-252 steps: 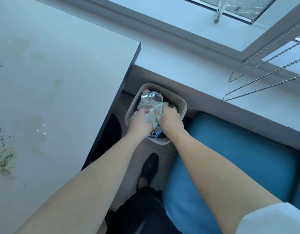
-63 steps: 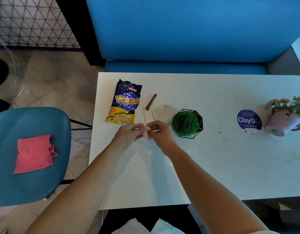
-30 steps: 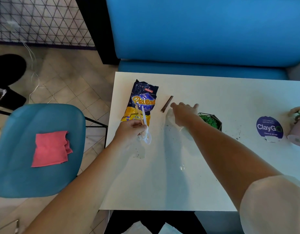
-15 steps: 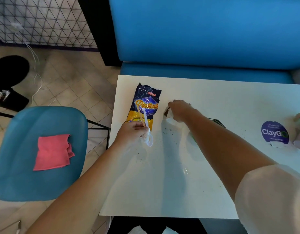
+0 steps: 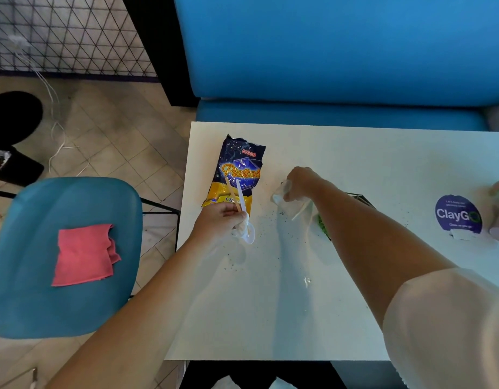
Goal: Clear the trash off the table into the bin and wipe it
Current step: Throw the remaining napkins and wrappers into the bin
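gripping 1 white plastic spoon [image 5: 241, 199] and 1 wooden stick [image 5: 232, 192] in the left hand [image 5: 223, 217], over the near end of the chip bag [image 5: 238, 164] lying flat on the white table [image 5: 270, 318]. clutching a crumpled pale wrapper [image 5: 284, 196] in the right hand [image 5: 301, 181], near the bag. dark crumbs [image 5: 282, 213] between both hands. pink cloth [image 5: 84, 254] on the blue chair [image 5: 32, 290].

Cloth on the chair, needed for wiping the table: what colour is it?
Pinkish red; the cloth shows best in the head view.
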Tool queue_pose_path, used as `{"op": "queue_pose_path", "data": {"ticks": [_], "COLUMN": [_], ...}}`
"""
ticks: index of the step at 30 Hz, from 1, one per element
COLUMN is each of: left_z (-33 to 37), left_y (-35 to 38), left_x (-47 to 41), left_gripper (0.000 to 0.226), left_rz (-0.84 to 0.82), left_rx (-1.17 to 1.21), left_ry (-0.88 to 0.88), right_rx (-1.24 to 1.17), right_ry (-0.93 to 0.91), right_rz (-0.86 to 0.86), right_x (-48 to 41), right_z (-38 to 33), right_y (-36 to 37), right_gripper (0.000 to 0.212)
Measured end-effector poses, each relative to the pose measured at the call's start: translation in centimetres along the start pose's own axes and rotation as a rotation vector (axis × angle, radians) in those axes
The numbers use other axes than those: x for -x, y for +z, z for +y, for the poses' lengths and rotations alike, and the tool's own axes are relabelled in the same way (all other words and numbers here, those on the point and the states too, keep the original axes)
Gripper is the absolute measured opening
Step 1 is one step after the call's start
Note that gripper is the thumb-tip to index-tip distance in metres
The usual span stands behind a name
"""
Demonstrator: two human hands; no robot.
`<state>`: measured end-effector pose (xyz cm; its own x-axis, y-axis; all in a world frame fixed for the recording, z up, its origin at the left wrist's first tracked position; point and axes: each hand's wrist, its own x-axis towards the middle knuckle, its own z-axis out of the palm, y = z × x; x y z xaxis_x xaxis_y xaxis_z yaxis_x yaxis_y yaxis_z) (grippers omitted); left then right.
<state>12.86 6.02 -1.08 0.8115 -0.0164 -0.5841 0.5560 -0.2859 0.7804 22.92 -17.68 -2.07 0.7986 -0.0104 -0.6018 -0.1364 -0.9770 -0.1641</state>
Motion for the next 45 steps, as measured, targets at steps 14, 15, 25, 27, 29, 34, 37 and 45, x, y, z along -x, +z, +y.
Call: {"op": "queue_pose_path", "data": {"ticks": [14, 15, 25, 27, 29, 34, 37, 45], "left_z": [0.1, 0.1, 2.4, 3.0, 3.8, 5.5, 6.7, 8.7], "left_y": [-0.5, -0.6, 1.4, 2.4, 3.6, 8.7, 13.9, 31.2], "left_x": [0.9, 1.0, 3.7, 4.5, 5.5, 8.3, 10.1, 14.9], "left_gripper": [0.005, 0.005, 0.002, 0.006, 0.004, 0.005, 0.004, 0.01], "left_rz": [0.031, 0.032, 0.025, 0.024, 0.029, -0.016, -0.057, -0.168], "left_rx": [0.021, 0.021, 0.116, 0.115, 0.103, 0.137, 0.164, 0.141], "left_ry": [-0.012, -0.009, 0.06, 0.086, 0.111, 0.152, 0.168, 0.171], "right_rx": [-0.219, -0.221, -0.393, -0.467, -0.568, -0.932, -1.124, -1.197], "right_ry": [0.072, 0.08, 0.035, 0.004, -0.023, 0.009, 0.045, 0.092], "right_rz": [0.064, 0.064, 0.166, 0.208, 0.239, 0.28, 0.289, 0.323], "right_x": [1.6, 1.8, 6.1, 7.9, 9.8, 14.6, 18.2, 28.2], "right_z": [-0.5, -0.5, 1.2, 2.3, 3.8, 10.6, 16.1, 32.0], "right_y": [0.6, 0.4, -2.3, -3.0, -3.4, -3.2, -2.7, -0.5], "right_gripper": [0.046, 0.044, 0.047, 0.038, 0.037, 0.046, 0.047, 0.038]}}
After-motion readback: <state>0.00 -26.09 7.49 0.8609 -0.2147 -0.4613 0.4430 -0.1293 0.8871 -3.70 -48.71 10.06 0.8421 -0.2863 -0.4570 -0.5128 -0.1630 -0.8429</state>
